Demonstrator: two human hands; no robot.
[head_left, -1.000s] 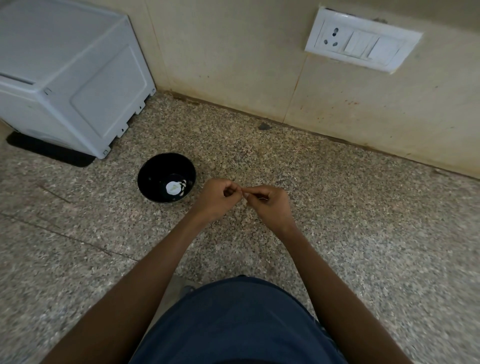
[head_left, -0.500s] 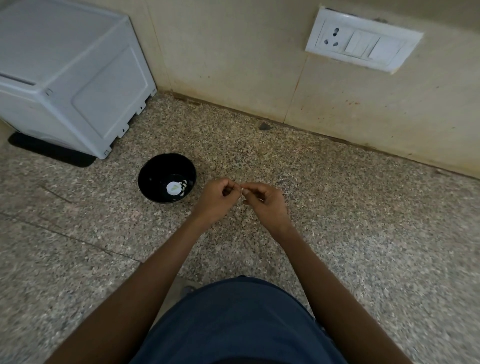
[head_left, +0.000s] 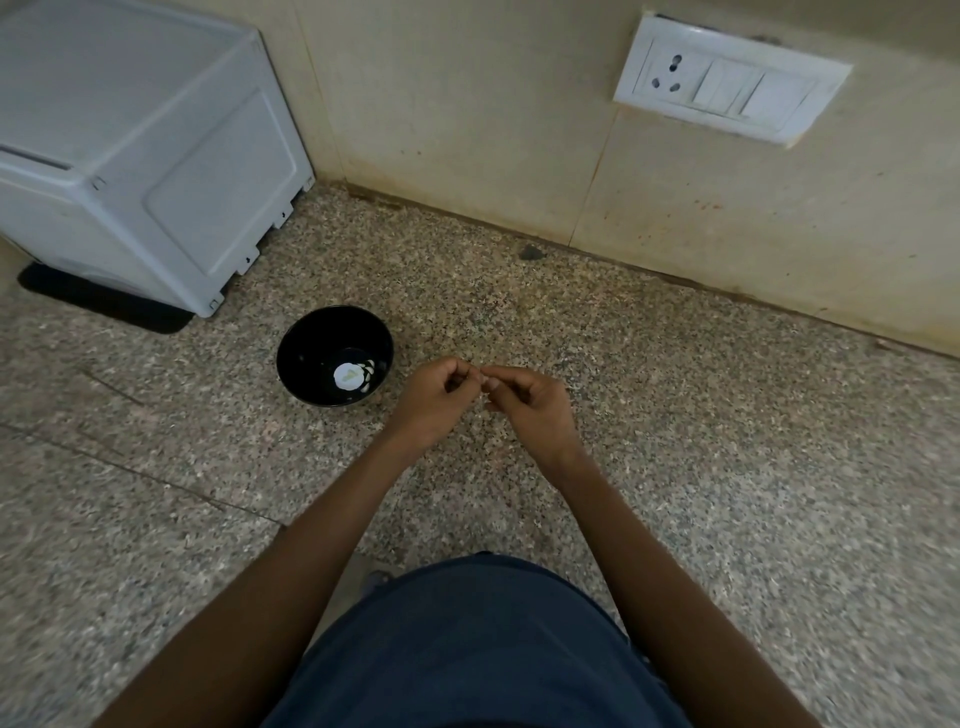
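Looking down from the head view, both forearms reach forward from the lower edge and converge over the speckled stone bench (head_left: 675, 415), with the wrists apart and the hands angled inward until the fingertips meet. The left hand (head_left: 434, 405) is curled, knuckles up, thumb and forefinger drawn together at its right side. The right hand (head_left: 530, 410) mirrors it, its fingers bent and its thumb tip showing pale just below the meeting point. Between the two sets of fingertips sits a small item (head_left: 479, 371), held above the bench and too tiny to identify; each grip is clenched on it in a pinch. Just left of the left hand stands a black bowl (head_left: 311, 343) on the bench, with a few white pieces (head_left: 349, 375) at its bottom. A white appliance (head_left: 156, 156) stands at the far left against the wall (head_left: 467, 130), which carries a white switch plate (head_left: 727, 85) at upper right. A blue shirt (head_left: 467, 649) fills the lower middle.
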